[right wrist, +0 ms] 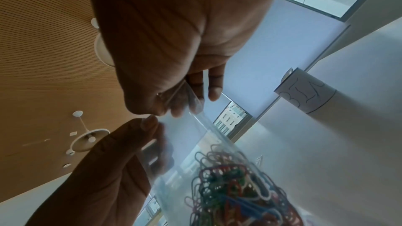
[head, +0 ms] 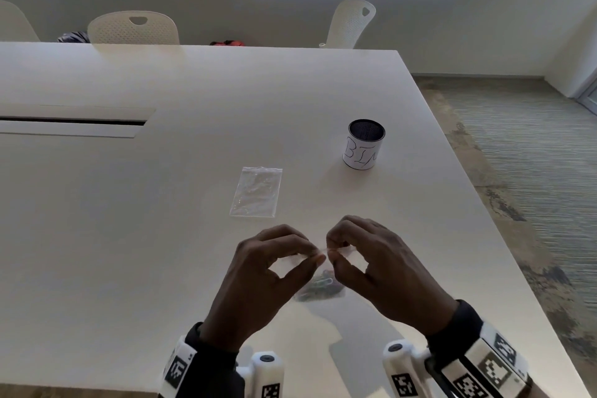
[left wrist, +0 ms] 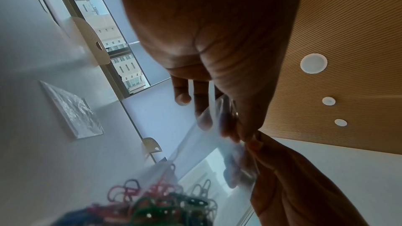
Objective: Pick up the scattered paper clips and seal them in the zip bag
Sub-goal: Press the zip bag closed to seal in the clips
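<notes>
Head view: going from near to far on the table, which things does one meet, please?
Zip bag with paper clips, pinched at its top by the left hand and right hand → empty clear bag lying flat → paper-wrapped cup.

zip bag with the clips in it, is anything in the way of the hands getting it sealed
Nothing visible is. The left hand and right hand both pinch the top edge of the zip bag directly, side by side. The paper clips sit heaped at the bottom, well below the strip.
</notes>
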The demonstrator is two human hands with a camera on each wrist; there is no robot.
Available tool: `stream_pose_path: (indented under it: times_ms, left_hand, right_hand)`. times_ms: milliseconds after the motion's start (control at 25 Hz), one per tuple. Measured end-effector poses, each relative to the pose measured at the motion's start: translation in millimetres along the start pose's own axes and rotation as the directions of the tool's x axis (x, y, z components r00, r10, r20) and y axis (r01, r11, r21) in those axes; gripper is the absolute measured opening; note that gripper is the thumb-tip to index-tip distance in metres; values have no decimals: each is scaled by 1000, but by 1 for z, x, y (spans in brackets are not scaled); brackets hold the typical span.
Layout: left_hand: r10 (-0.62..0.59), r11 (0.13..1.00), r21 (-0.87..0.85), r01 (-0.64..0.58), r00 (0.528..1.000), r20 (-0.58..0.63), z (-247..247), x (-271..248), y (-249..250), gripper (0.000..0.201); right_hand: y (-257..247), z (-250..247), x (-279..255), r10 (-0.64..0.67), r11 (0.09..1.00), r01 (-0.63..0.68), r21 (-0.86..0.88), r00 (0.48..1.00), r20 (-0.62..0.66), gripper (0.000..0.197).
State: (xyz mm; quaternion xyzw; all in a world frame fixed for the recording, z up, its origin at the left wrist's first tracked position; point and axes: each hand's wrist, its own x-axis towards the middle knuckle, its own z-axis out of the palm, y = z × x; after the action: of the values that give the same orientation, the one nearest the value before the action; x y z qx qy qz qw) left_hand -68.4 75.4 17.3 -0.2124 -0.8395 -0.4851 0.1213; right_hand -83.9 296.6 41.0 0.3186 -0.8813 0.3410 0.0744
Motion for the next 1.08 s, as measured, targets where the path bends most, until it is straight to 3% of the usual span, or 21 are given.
stream_pose_path:
  times_ms: [200,320,440,520,640,800,920,1000,1080]
  left_hand:
    - [51,998,36,-51,999,13,-15,4,-5,1]
    - [40,996,75,-39,999,-3,-22,8,-7,3]
    - [-10,999,42,13,998,-69,-30,15,-9,10]
    - [-16,1000,25,18,998,-62,-35,20,-11,13]
    - [-22,999,31,22,999,-25,-39,27,-13,13]
    - [-150,989,-39,146,977,-153,-38,37,-23,22]
    - [-376,926,-111,360,906,-197,-28,40,-49,43]
    - [-588,799,-195,569,807,-51,-15,37,-69,65]
    - [-704,649,-270,711,696,140,0,33,-83,70]
  right_hand:
    - [1,6,11,-3,998,4,60,1000,-22,11]
    - [7,12,16,78,970,-58,236,994,-79,10]
    - [21,22,17,136,899,-154,409,988,72,56]
    - [25,37,15,128,837,-193,511,979,159,69]
    - [27,67,12,192,744,-246,621,969,153,51]
    - [30,89,18,263,649,-306,696,949,173,26]
    - [40,89,29,399,528,-388,755,899,182,27]
    - [49,88,36,480,433,-445,784,850,218,27]
    - [60,90,43,535,380,-482,790,811,237,26]
